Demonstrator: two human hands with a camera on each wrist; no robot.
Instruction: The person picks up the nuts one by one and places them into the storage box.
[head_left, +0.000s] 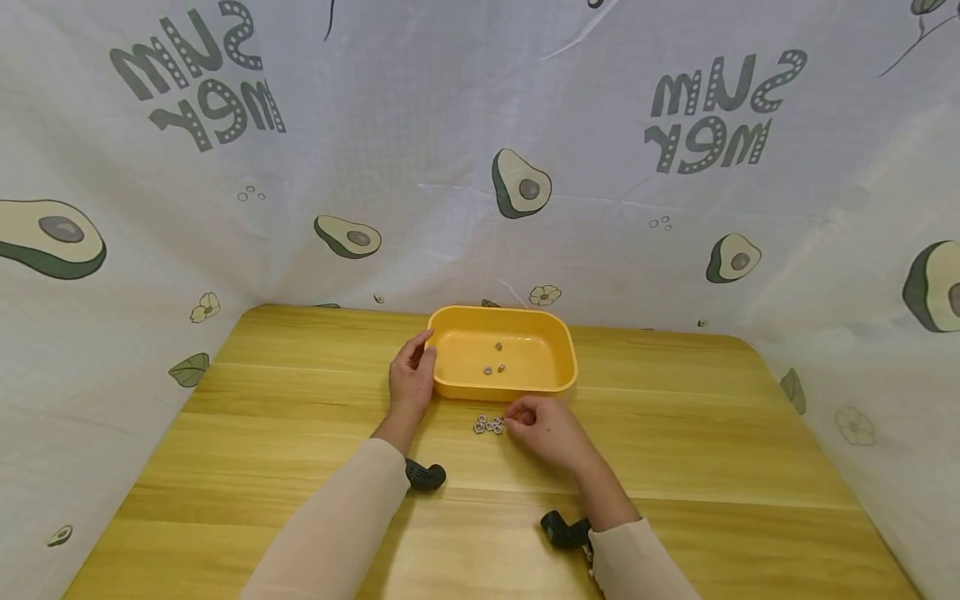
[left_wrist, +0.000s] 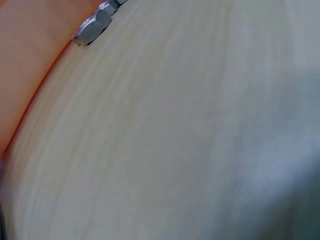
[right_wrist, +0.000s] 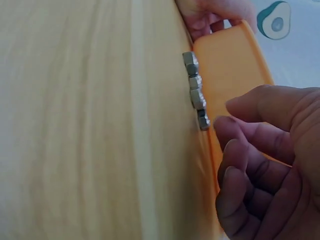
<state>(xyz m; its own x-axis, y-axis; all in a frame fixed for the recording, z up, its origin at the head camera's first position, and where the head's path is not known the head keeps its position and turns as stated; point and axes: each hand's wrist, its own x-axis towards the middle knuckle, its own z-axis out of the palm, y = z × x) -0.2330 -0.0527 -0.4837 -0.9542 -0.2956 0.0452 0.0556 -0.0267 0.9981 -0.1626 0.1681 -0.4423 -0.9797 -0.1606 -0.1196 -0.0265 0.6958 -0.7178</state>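
Note:
A yellow plastic bin (head_left: 506,393) stands at the back of the table, with several small metal nuts (head_left: 488,370) on its floor. My left hand (head_left: 411,385) grips the bin's left end. In front of the bin's near wall lies a small cluster of hex nuts (head_left: 490,426), also seen edge-on as a row of nuts (right_wrist: 197,95) in the right wrist view. My right hand (head_left: 546,429) is beside the cluster's right side. Its fingers (right_wrist: 235,155) are bent, the thumb and index tips are slightly apart, and nothing shows between them.
The wooden table (head_left: 712,433) extends on both sides of the bin. A white cloth printed with avocados (head_left: 600,250) hangs behind the table and along its sides. Black devices (head_left: 426,477) sit at both wrists.

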